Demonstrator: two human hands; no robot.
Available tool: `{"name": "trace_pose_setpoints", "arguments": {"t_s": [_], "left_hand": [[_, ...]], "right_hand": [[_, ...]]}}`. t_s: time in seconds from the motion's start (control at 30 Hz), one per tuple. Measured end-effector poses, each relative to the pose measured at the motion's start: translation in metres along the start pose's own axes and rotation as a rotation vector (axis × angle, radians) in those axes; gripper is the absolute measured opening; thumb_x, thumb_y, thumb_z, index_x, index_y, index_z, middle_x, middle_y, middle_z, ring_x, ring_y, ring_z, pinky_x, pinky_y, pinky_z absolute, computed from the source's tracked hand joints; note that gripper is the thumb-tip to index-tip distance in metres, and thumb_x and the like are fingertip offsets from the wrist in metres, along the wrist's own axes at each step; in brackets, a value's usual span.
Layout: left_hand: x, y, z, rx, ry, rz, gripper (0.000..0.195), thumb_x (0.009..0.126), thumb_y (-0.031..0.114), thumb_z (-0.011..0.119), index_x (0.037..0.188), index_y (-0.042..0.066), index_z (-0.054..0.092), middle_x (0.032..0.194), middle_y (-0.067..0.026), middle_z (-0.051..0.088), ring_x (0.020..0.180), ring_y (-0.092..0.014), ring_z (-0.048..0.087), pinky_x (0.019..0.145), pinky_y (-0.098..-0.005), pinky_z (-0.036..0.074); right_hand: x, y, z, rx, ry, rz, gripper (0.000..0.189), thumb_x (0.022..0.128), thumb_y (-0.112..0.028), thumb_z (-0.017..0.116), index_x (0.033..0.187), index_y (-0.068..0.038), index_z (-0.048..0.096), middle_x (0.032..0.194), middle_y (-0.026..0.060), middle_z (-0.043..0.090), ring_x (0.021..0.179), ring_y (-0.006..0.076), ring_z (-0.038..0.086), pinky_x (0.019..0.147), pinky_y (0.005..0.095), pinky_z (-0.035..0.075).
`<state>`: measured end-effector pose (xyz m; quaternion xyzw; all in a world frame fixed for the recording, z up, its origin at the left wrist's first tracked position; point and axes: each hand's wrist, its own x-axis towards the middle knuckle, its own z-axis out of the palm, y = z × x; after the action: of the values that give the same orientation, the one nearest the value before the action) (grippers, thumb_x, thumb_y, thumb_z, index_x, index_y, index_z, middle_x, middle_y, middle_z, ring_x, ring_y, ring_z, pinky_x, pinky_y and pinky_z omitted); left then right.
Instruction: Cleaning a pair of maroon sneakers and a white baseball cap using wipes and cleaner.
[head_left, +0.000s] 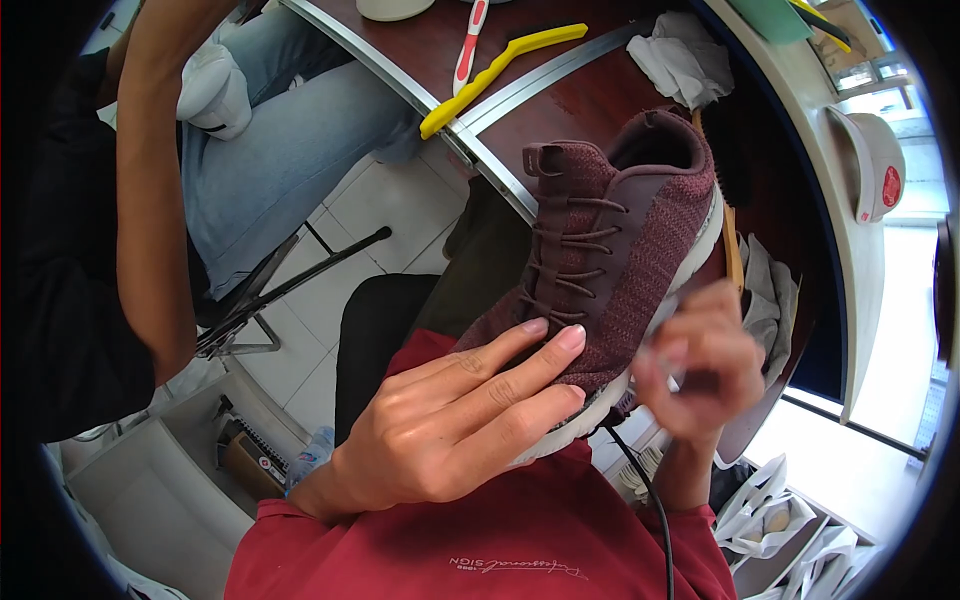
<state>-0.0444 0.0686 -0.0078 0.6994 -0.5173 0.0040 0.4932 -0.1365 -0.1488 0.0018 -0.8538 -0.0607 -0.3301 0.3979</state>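
Note:
A maroon knit sneaker (637, 240) with thin round laces and a white sole is held up over my lap, its toe towards me. My left hand (465, 412) grips it around the toe, fingers spread over the upper below the laces. Beside the sole's right edge is my right hand (701, 367), blurred, with its fingers curled. Something pale shows near those fingertips, too smeared to identify. The far side of the toe is covered by my left hand.
A yellow-handled brush (502, 71) and a red-and-white toothbrush (470, 49) lie on the dark red table (555, 120). Crumpled white cloth (682, 60) and a grey cloth (769, 300) are on the right. At left sits a person in jeans (292, 150), with a white shoe (216, 90). A black cable (649, 487) hangs before me.

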Motion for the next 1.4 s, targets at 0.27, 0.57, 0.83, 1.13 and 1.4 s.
{"name": "trace_pose_setpoints", "arguments": {"t_s": [0.27, 0.57, 0.83, 1.13, 1.4], "left_hand": [[0.0, 0.001, 0.004, 0.033, 0.012, 0.025, 0.023, 0.082, 0.013, 0.069, 0.102, 0.003, 0.068, 0.119, -0.0177, 0.069, 0.103, -0.032, 0.07, 0.081, -0.0352, 0.06], [0.004, 0.007, 0.0, 0.033, -0.028, 0.027, 0.027, 0.082, 0.016, 0.07, 0.104, 0.002, 0.067, 0.12, -0.0181, 0.068, 0.103, -0.033, 0.07, 0.081, -0.0355, 0.06], [0.005, 0.008, 0.0, 0.028, -0.06, 0.003, 0.041, 0.069, 0.015, 0.078, 0.106, 0.002, 0.066, 0.122, -0.0196, 0.067, 0.104, -0.034, 0.07, 0.083, -0.0359, 0.06], [0.004, 0.007, -0.002, -0.017, -0.076, -0.028, 0.059, 0.054, 0.012, 0.086, 0.109, 0.002, 0.064, 0.124, -0.0208, 0.066, 0.106, -0.037, 0.068, 0.084, -0.0363, 0.059], [0.006, 0.007, -0.001, -0.064, -0.07, -0.031, 0.065, 0.05, 0.009, 0.089, 0.11, 0.001, 0.063, 0.124, -0.0226, 0.065, 0.109, -0.038, 0.067, 0.085, -0.0369, 0.059]], "right_hand": [[-0.008, -0.006, -0.003, -0.052, -0.126, -0.152, 0.036, 0.072, -0.003, 0.081, 0.095, -0.009, 0.053, 0.071, 0.0059, 0.064, 0.064, 0.0183, 0.048, 0.062, 0.0311, 0.037], [-0.011, -0.004, 0.001, 0.049, -0.015, -0.099, 0.033, 0.066, 0.005, 0.08, 0.087, -0.008, 0.06, 0.071, 0.0047, 0.067, 0.063, 0.0196, 0.05, 0.056, 0.0281, 0.04], [-0.014, 0.003, 0.002, 0.092, 0.016, -0.096, 0.031, 0.065, 0.005, 0.08, 0.086, -0.008, 0.061, 0.073, 0.0051, 0.068, 0.065, 0.0195, 0.052, 0.057, 0.028, 0.042], [-0.013, 0.007, 0.008, 0.011, 0.156, 0.025, 0.024, 0.068, 0.004, 0.077, 0.084, -0.008, 0.063, 0.073, 0.0039, 0.068, 0.065, 0.0183, 0.055, 0.059, 0.028, 0.042], [-0.02, 0.009, 0.016, -0.054, 0.277, 0.085, 0.02, 0.069, 0.003, 0.075, 0.083, -0.007, 0.065, 0.074, 0.0056, 0.067, 0.066, 0.0187, 0.058, 0.063, 0.0287, 0.044]]}}
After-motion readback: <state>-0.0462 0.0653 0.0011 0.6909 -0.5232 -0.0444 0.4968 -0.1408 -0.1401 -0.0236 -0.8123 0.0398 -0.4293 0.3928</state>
